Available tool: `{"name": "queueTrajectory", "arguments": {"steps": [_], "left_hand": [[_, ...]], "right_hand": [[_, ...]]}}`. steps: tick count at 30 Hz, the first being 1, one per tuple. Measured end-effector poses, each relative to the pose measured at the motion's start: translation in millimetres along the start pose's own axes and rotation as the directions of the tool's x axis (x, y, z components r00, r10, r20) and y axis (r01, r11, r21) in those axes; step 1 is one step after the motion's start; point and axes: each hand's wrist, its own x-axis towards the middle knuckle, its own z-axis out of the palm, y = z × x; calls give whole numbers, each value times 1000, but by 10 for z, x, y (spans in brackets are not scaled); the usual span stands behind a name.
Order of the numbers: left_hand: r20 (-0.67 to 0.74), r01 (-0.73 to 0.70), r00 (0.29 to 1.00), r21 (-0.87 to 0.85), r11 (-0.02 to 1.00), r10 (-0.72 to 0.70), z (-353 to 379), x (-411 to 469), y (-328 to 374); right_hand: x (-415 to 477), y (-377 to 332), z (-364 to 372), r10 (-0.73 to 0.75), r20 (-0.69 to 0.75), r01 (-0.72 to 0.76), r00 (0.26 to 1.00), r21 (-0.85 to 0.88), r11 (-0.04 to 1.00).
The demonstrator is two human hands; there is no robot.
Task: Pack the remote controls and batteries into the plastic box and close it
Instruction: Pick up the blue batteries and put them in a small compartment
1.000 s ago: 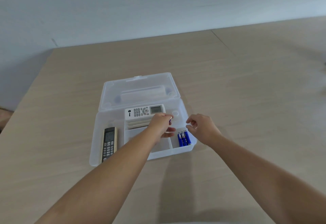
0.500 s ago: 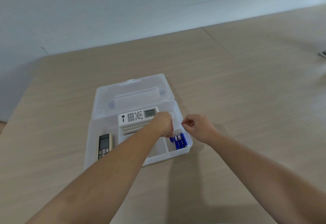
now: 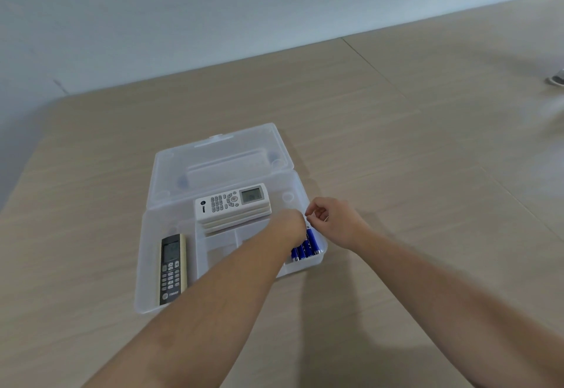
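Standing at the desk (image 3: 396, 174), I note a translucent plastic box (image 3: 146, 265) lying open with its lid (image 3: 219, 155) laid back flat toward the wall. A white remote control (image 3: 233, 201) rests on top of a stack of similar white units in the rear middle section, and a dark remote control with a pale edge (image 3: 172, 268) lies lengthwise in the left compartment. Several blue batteries (image 3: 305, 248) lie side by side in the front right compartment. The left hand (image 3: 290, 227) reaches down over that compartment, fingers turned away from the camera; its grip is hidden, so I cannot tell whether it is closed on a battery or has let go. The right hand (image 3: 332, 219) hovers just beside the box's right wall, fingers loosely curled with thumb and forefinger near each other, grip apparently empty. My judgement is that the packing is nearly complete and the lid remains to be shut. Risks from here: a battery released on a slant could ride up on its neighbours or roll over the low divider; the stacked white remotes stand tall and may foul the lid, stopping the latch from seating; the left forearm crossing the box could nudge the stack on withdrawal. A small object at the far right desk edge cannot be identified.
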Motion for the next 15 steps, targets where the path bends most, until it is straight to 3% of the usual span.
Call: {"name": "queueTrajectory", "arguments": {"steps": [6,9,15], "left_hand": [[2,-6,1000,-157,988,6,53,42,11],[79,3,997,-67,998,3,35,8,16],[120,73,992,-378,923,-29,66,71,-26]], "right_hand": [[0,16,2,6,0,-6,1000,17,1000],[-6,8,1,6,4,-6,1000,18,1000],[-11,-5,3,27,15,-27,1000,7,1000]]}}
